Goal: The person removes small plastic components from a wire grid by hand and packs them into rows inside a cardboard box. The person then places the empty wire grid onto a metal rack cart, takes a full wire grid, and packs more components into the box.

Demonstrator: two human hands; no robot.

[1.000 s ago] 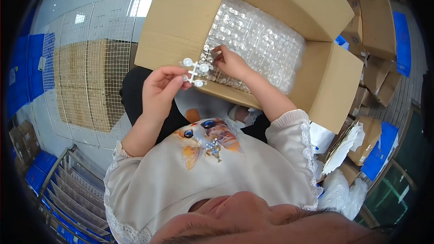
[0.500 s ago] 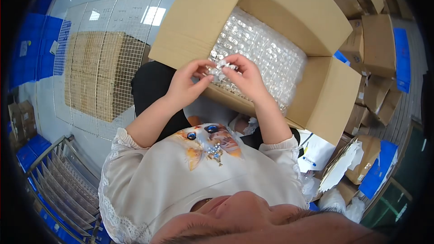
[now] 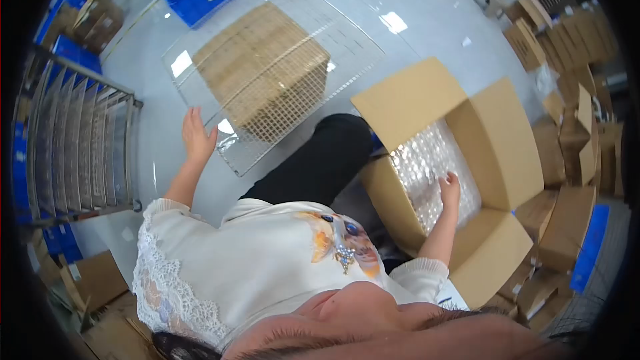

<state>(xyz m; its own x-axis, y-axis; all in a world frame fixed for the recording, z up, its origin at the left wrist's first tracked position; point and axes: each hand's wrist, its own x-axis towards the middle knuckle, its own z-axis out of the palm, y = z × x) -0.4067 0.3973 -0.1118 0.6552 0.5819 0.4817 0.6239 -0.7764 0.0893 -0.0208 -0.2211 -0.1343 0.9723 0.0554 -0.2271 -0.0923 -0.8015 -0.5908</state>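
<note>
Currently: my left hand (image 3: 198, 139), spread, beside rack (image 3: 275, 77); my right hand (image 3: 451, 189), curled, cannot tell if pinching, over film-covered parts (image 3: 424, 164) in carton (image 3: 497, 143).

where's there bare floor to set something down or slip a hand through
Bare floor lies between the wheeled rack and wire mesh, with the left hand beside the mesh. A wider patch runs between the mesh and the far cartons. It is crowded inside the open box, with clear wrap under the right hand, and among the nearer cartons.
</note>
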